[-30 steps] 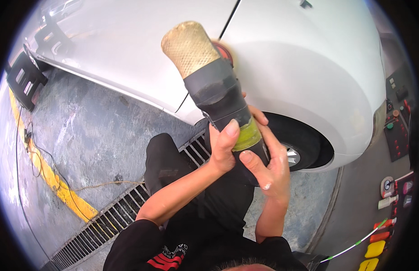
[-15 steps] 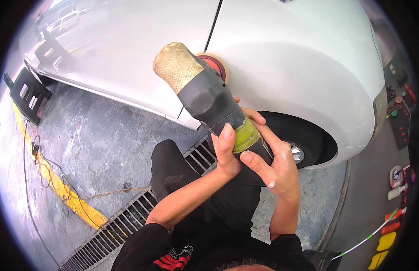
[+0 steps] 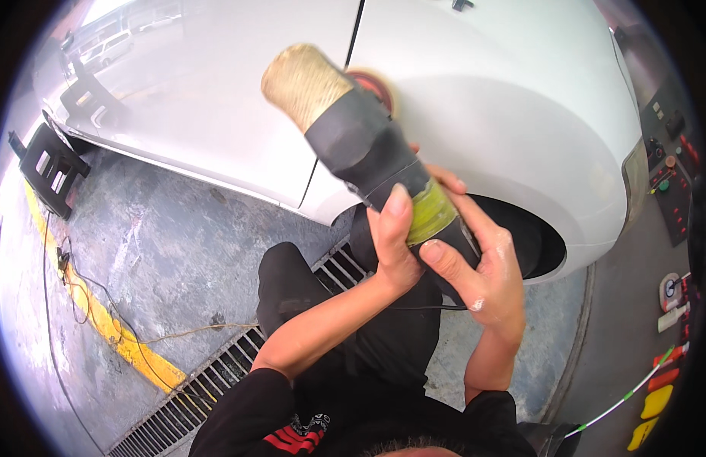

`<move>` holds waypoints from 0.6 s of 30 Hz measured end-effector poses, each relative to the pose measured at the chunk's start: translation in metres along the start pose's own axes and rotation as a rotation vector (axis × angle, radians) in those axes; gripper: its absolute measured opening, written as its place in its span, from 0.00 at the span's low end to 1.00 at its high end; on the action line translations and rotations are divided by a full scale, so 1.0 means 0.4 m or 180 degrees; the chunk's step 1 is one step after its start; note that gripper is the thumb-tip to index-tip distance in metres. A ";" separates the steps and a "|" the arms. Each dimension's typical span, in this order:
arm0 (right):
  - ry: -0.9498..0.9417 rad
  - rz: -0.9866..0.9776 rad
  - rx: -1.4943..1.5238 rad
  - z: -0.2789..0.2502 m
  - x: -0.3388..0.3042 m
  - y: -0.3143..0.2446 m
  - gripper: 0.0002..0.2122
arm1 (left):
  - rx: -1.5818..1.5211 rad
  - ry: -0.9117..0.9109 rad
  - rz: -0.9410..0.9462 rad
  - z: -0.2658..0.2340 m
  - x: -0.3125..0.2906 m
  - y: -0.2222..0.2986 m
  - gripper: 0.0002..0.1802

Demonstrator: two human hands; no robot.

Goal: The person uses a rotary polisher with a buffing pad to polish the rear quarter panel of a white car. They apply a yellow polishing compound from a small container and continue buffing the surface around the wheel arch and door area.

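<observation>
A power polisher point(image 3: 360, 137) with a dark grey body, a worn tan head cover and a yellow-green band is held in both my hands. Its red-backed round pad point(image 3: 374, 87) lies against the white car panel point(image 3: 474, 129), just right of the dark seam between two panels. My left hand point(image 3: 395, 247) grips the body from the left, thumb up along it. My right hand point(image 3: 482, 263) wraps the handle end from the right, with white smears on its skin. Parts of the fingers are hidden behind the tool.
A dark wheel point(image 3: 535, 236) sits in its arch right of my hands. A metal drain grate point(image 3: 216, 373) crosses the floor below me. Cables point(image 3: 71, 259) lie along a yellow floor line point(image 3: 113, 320). A black step stool point(image 3: 52, 171) stands far left; tools line the right side.
The polisher and both hands have moved slightly right, with its head end a little farther up in view. My view has shifted a little. The grip is the same.
</observation>
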State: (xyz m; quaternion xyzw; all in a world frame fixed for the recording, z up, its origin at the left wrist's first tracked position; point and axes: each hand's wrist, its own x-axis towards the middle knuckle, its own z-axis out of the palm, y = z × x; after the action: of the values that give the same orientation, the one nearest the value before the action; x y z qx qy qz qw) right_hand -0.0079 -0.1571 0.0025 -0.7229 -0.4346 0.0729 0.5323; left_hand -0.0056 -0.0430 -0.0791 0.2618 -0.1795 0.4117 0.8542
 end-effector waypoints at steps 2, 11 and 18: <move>0.0175 -0.0148 -0.0077 -0.014 0.013 -0.021 0.28 | 0.0238 -0.0317 -0.0145 0.032 0.044 0.010 0.41; 0.0431 -0.0475 -0.0085 -0.092 0.091 0.004 0.34 | -0.0126 -0.0517 0.0287 0.115 0.171 -0.014 0.25; -0.0485 0.0434 -0.0616 -0.141 0.088 -0.107 0.34 | -0.0700 0.0008 0.0129 0.124 0.081 -0.027 0.27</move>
State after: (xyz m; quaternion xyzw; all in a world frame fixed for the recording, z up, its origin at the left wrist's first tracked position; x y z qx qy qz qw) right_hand 0.0221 -0.1695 0.0745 -0.7910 -0.4286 0.1214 0.4194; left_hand 0.0177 -0.0586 -0.0257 0.1623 -0.2277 0.4071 0.8695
